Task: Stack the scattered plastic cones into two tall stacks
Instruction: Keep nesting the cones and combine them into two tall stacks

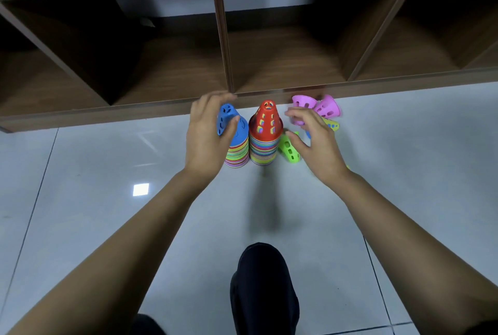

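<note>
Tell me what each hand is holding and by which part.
The left hand grips a blue cone by its side wall, above the left stack. The right hand, fingers spread, holds nothing.

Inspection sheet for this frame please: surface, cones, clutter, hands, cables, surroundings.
Surface: pale glossy tiled floor, with light reflections.
Job's things: left stack and right stack stand side by side, the right one topped by a red cone. Loose to their right: green cone on its side, left pink cone, right pink cone, yellow cone.
Clutter: nothing seen.
Hands: left hand grips a blue cone, tilted at the left stack's top. Right hand is open over the loose cones and holds nothing.
Cables: nothing seen.
Surroundings: wooden shelf unit with open compartments behind the stacks; the person's dark-clad leg is in the foreground.
</note>
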